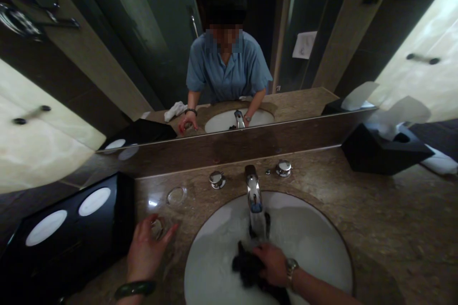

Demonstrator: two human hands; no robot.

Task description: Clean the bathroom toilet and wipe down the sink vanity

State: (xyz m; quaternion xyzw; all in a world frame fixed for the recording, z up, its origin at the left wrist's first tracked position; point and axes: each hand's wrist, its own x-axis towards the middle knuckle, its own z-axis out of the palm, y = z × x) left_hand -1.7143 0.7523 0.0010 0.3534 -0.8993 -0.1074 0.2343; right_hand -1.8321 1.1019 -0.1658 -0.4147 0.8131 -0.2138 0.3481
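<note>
- Right hand (274,264) lies on dark cloth (246,264) in sink (214,248), under faucet (255,195); I cannot tell if it grips.
- Left hand (146,248) is open, fingers apart, above counter (358,209) at sink's 9 o'clock.

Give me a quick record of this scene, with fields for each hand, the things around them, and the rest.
Left hand: open, fingers spread, over the counter
Right hand: on the dark cloth
Things: cloth lies in the sink, below the faucet
Rest: tissue box on the counter; black box beside left hand; mirror behind the faucet
</note>
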